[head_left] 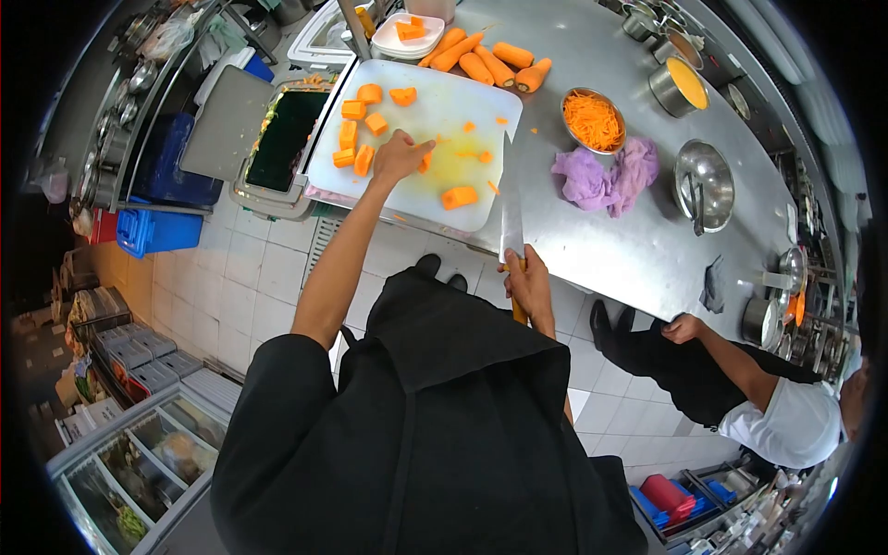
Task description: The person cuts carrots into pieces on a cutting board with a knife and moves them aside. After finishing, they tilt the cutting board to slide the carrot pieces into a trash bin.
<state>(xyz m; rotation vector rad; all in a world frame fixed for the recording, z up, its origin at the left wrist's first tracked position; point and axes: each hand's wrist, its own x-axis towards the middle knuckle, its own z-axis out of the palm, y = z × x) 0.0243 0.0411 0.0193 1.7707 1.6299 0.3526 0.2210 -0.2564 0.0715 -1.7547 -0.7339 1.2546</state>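
Observation:
My left hand (401,158) is over the white cutting board (347,199), its fingers bent around a carrot piece (425,164) that is partly hidden beneath them. My right hand (530,289) grips a large knife (511,208) by its yellow handle, the blade pointing away from me along the board's right edge. Several thick carrot chunks (348,135) lie on the board's left side. One more chunk (459,197) sits near the front edge, and small scraps are scattered over a wet orange stain.
Whole peeled carrots (496,67) lie behind the board. To the right are a bowl of shredded carrot (594,121), a purple cloth (606,176), a metal bowl (703,185) and a pot of yellow contents (679,87). A co-worker (777,416) stands at the right, one hand by the table edge.

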